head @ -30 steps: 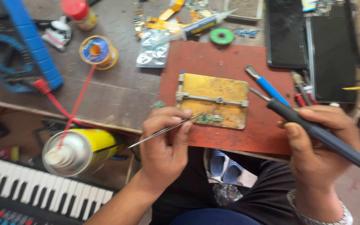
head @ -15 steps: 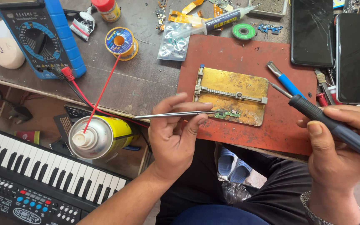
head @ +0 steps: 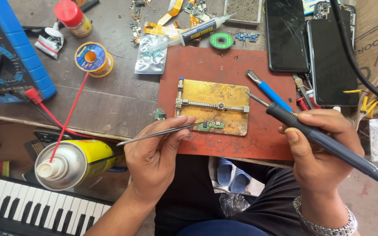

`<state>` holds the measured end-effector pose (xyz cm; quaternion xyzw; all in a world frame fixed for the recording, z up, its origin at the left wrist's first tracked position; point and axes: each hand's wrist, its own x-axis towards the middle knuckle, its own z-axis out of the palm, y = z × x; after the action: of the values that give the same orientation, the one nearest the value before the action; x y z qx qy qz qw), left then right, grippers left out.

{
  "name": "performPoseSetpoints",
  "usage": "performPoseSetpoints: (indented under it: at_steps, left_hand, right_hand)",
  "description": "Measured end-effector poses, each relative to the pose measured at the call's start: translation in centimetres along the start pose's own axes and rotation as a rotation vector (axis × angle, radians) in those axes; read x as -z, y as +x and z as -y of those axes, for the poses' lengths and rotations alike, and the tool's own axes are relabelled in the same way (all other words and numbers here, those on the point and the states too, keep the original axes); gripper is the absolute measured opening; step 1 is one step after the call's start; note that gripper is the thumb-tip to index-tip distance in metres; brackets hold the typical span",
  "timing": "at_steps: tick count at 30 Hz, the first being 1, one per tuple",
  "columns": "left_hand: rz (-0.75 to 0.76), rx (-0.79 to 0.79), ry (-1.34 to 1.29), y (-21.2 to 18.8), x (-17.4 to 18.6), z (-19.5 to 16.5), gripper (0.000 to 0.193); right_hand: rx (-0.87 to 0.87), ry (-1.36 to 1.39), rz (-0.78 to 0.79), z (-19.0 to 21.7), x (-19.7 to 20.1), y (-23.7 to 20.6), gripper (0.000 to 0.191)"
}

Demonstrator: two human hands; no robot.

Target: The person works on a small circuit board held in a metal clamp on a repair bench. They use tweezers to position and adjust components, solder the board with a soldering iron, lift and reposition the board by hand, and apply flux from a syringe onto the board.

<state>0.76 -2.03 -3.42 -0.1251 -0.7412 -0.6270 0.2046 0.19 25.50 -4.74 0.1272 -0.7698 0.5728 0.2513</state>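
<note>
One cluttered, seemingly wooden workbench (head: pixel 110 105)

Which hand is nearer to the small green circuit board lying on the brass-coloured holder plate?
Left. The left hand sits just left of the small green circuit board, its tweezers reaching it. The right hand holds the soldering iron farther off to the right.

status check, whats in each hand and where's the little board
Left hand grips tweezers, tips on small green board on brass holder. Right hand holds soldering iron, tip clear of board. Nothing between.
</note>
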Motion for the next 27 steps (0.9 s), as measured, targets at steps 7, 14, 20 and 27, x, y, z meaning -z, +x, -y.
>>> performPoseSetpoints:
  at_steps: [7, 14, 20, 27]
  left_hand:
    - [0.027, -0.103, 0.115, 0.2, 0.7, 0.7, 0.016]
    - [-0.005, -0.137, 0.079, -1.5, 2.0, 0.3, 0.016]
    - [-0.003, -0.185, 0.080, -3.3, 2.3, -0.9, 0.016]
    - [-0.002, -0.235, 0.092, -4.6, 3.0, -2.0, 0.023]
  right_hand:
    - [-0.018, 0.100, -0.026, -0.9, -0.4, -0.6, 0.024]
    - [-0.248, 0.162, 0.074, -7.6, 1.7, -3.4, 0.020]
    - [-0.249, 0.225, 0.042, -6.7, 2.6, -5.3, 0.033]
    - [-0.216, 0.155, 0.022, 0.3, 0.8, -5.0, 0.029]
